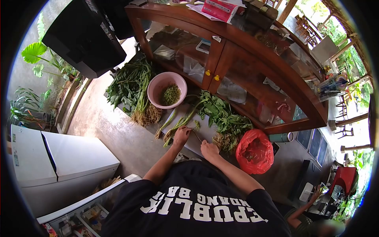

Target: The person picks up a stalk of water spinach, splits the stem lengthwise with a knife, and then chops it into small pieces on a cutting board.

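Observation:
My left hand [181, 136] is closed on long green stems [185, 119] that lie across a grey cutting board [204, 129]. In my right hand [209, 149] is a knife [196, 136], its blade angled toward the left fingers. A few chopped green bits [196, 125] rest on the board beside the blade. Above the hands stands a pink bowl [152, 93] holding chopped greens [171, 95]. Leafy greens [224, 114] with roots lie to the right of the board, and a larger bundle of leafy stalks [132, 85] with tangled roots lies left of the bowl.
An open red plastic bag [256, 152] sits right of the greens. Behind the work surface rises a wooden glass-door cabinet [215, 59]. A white refrigerator [75, 154] is at the left, a green cylinder [281, 137] at the right. Another person's arm [306, 207] shows at lower right.

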`<state>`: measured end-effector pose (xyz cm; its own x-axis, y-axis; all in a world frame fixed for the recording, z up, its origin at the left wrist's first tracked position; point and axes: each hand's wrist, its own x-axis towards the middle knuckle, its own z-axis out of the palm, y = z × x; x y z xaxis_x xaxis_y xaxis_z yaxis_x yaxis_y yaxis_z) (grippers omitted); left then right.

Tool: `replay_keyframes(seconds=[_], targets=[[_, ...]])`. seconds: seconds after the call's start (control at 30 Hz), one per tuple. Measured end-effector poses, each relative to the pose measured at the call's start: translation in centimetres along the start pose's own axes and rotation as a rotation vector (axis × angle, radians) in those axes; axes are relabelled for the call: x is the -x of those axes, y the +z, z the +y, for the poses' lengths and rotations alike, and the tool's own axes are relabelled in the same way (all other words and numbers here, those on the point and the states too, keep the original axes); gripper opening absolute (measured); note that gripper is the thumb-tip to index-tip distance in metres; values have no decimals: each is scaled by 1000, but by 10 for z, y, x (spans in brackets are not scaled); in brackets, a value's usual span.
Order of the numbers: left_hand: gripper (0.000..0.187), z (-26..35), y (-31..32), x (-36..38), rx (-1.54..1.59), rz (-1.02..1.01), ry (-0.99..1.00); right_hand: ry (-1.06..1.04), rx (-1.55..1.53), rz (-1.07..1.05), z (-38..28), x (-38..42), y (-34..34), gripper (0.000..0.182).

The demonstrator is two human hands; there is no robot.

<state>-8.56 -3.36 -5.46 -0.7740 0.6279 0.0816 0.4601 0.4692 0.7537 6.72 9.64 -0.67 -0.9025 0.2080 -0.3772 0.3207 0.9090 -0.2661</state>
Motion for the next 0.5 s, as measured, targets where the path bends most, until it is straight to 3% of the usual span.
replay_keyframes(seconds=[0.5], targets=[[14, -8, 1, -1, 41, 9, 67, -20, 9, 44, -1, 6, -8, 24]])
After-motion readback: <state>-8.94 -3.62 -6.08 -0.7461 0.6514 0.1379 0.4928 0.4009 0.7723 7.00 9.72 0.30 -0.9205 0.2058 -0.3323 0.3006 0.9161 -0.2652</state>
